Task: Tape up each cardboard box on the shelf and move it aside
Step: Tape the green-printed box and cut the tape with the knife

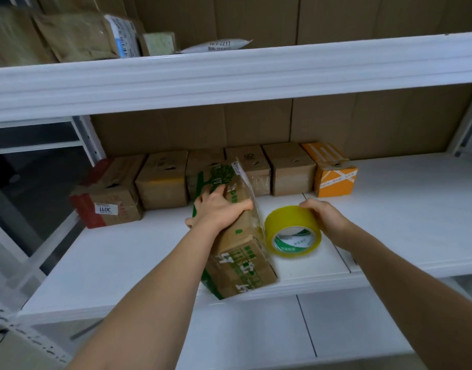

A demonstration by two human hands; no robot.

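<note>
A brown cardboard box with green print (241, 259) lies lengthwise on the white shelf (123, 255), its near end at the front edge. My left hand (216, 209) presses down on its top and grips its right edge. A strip of clear tape (247, 180) runs up along that right edge. To the right of the box stands a yellow tape roll (292, 228), and my right hand (327, 217) holds it from the right side.
A row of several small cardboard boxes (163, 180) lines the back of the shelf, with an orange box (333, 174) at its right end and a red-printed box (106, 204) at the left. The upper shelf (229, 73) holds padded envelopes (77, 36).
</note>
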